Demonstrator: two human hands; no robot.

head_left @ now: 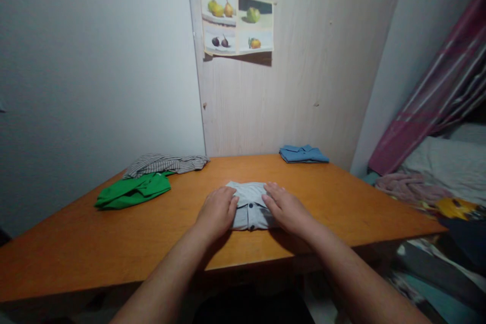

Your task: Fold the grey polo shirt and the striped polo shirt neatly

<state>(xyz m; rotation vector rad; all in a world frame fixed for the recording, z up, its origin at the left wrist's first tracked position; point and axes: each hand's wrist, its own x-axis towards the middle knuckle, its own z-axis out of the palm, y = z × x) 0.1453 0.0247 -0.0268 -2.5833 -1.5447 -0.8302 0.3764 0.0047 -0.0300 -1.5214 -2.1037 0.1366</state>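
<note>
A light grey shirt (248, 193) with dark buttons is folded into a compact bundle near the table's front edge. My left hand (218, 211) rests along the bundle's left side, its fingers laid over the cloth. On the opposite side, my right hand (285, 207) lies with fingers stretched out over the shirt's right edge and the thumb apart. Both palms face down and touch the fabric. Part of each side of the shirt is hidden under the hands.
The shirt lies on a wooden table (170, 243). A crumpled green garment (132, 192) and a striped garment (163, 163) are at the left. A folded blue shirt (304, 154) sits at the back right. Beyond the right edge are heaped clothes (413, 187) and a pink curtain (421, 101).
</note>
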